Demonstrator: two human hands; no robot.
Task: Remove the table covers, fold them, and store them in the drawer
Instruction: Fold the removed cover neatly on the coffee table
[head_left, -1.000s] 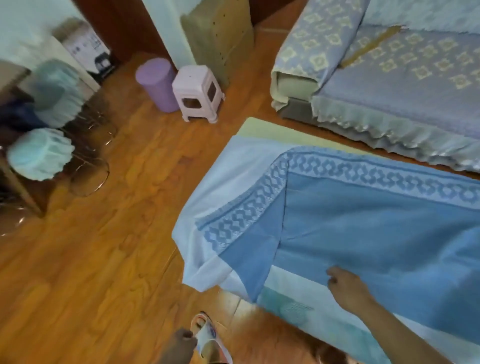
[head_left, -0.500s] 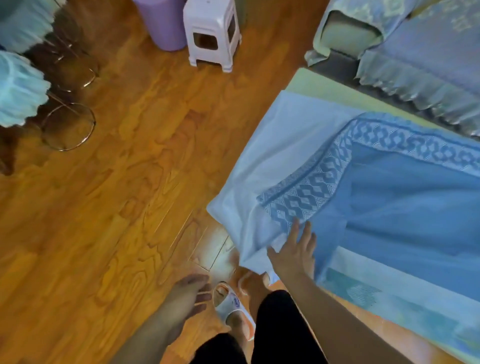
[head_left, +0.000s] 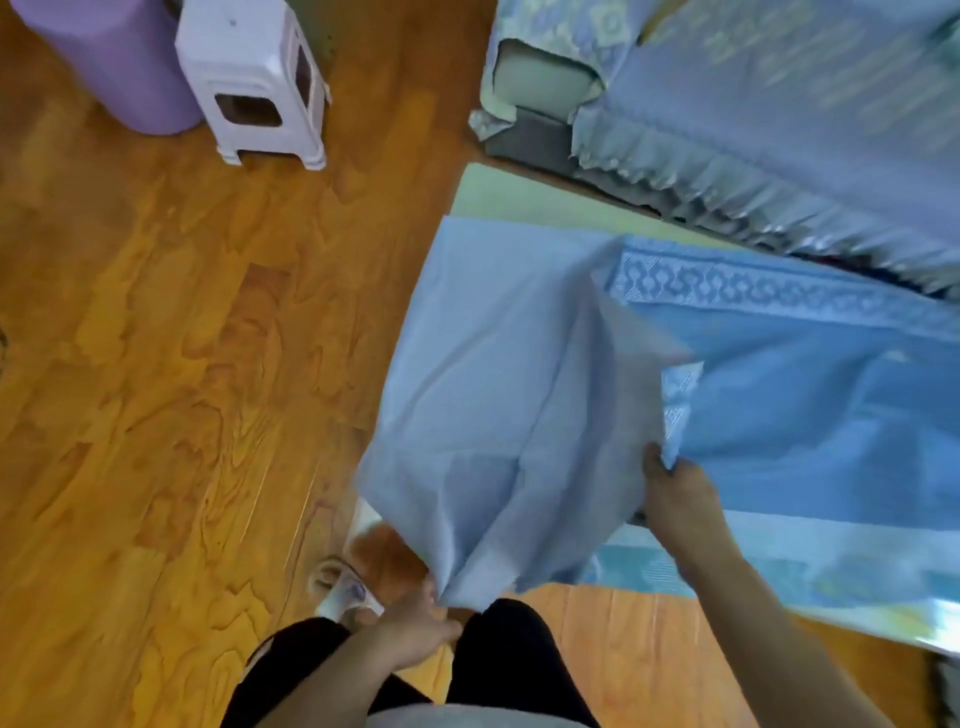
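Note:
A blue table cover (head_left: 810, 395) with a white-patterned border lies over a low table (head_left: 519, 202), whose pale green corner shows at the far side. The cover's left end (head_left: 483, 395) is turned over, pale underside up, and lifted off the table. My left hand (head_left: 415, 634) grips the lower corner of that lifted end near my knees. My right hand (head_left: 675, 493) pinches the patterned edge of the cover at the table's near side. A second, lighter patterned cover (head_left: 779, 561) shows beneath along the near edge.
A sofa (head_left: 779, 104) with a fringed blue cover stands right behind the table. A pink plastic stool (head_left: 254, 83) and a purple cylinder bin (head_left: 114, 62) sit on the wooden floor at the upper left. My slippered foot (head_left: 343, 587) is by the table corner.
My left hand rose from my side and took hold of the cover's corner. My right hand closed on the patterned edge, and the left end got flipped over and lifted.

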